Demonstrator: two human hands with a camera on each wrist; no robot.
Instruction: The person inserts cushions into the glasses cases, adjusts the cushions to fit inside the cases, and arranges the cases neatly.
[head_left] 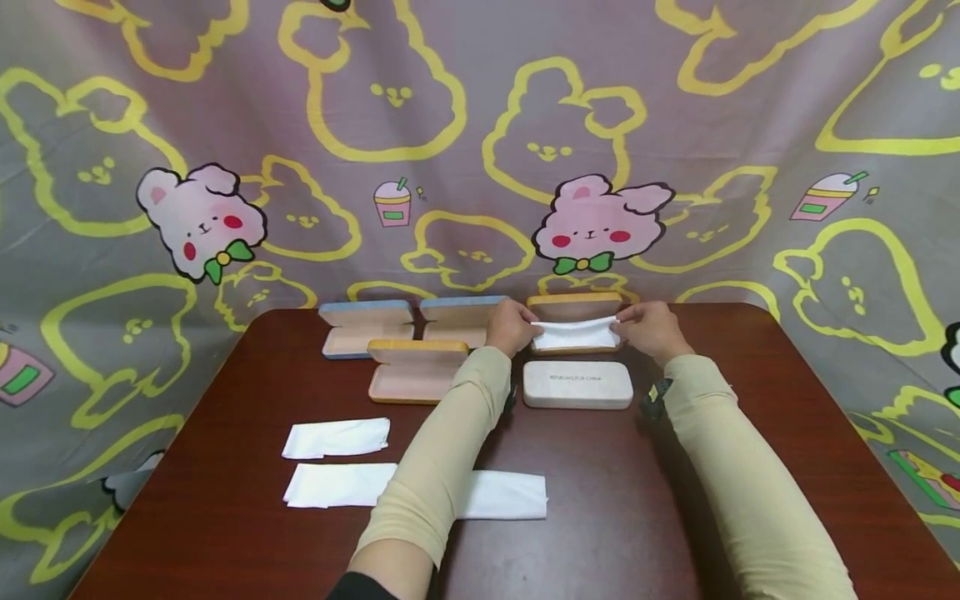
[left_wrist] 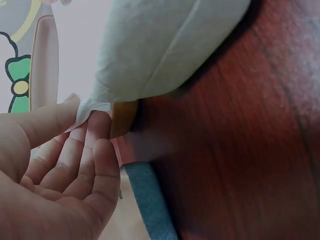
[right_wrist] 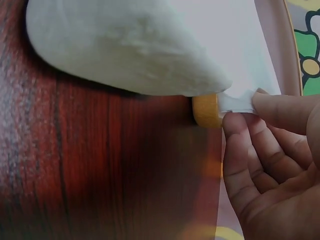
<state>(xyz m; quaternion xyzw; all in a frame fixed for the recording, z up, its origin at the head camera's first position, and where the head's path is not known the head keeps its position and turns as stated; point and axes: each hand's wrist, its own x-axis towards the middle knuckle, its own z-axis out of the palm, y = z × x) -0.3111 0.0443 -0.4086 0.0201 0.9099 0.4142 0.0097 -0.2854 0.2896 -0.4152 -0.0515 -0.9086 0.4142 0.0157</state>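
Observation:
A folded white cloth is stretched between both hands over an open yellow glasses case at the back of the table. My left hand pinches its left end between thumb and fingertips. At the other end, my right hand pinches the cloth the same way. The cloth hides most of the case's lower half; the raised lid shows behind it. Just in front lies a closed white glasses case with lettering on its lid, large in both wrist views.
Left of the hands stand two open blue glasses cases and another open yellow case. Folded white cloths lie nearer the front, partly under the left forearm in view. A patterned curtain hangs behind the table.

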